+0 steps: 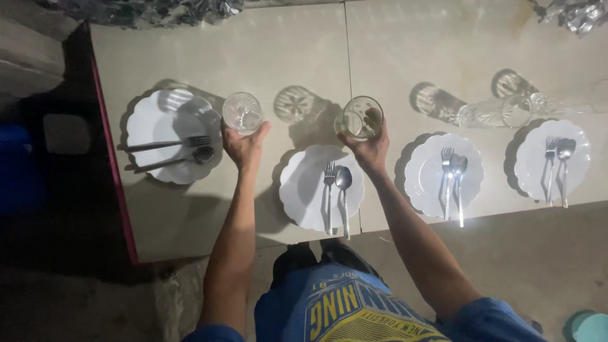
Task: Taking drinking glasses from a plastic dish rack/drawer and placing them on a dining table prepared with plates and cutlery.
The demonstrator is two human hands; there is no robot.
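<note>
Two glasses are being set down at place settings on the pale worktop (285, 57), one in each hand. The left hand (244, 144) is wrapped around the base of a clear glass (242, 113) that stands just right of the leftmost plate (166, 130), which carries a fork and spoon laid crosswise. The right hand (370, 149) grips a second glass (360, 118) just above the middle plate (316, 190), where a fork (329, 183) and spoon (344, 190) lie side by side. Whether either glass already rests on the worktop I cannot tell. Both hands are closed snugly around their glasses, fingers curled behind. Placing them calls for a level lowering and a clean release, I judge. Further right, two more plates with cutlery have glasses (500, 111) beside them.
</note>
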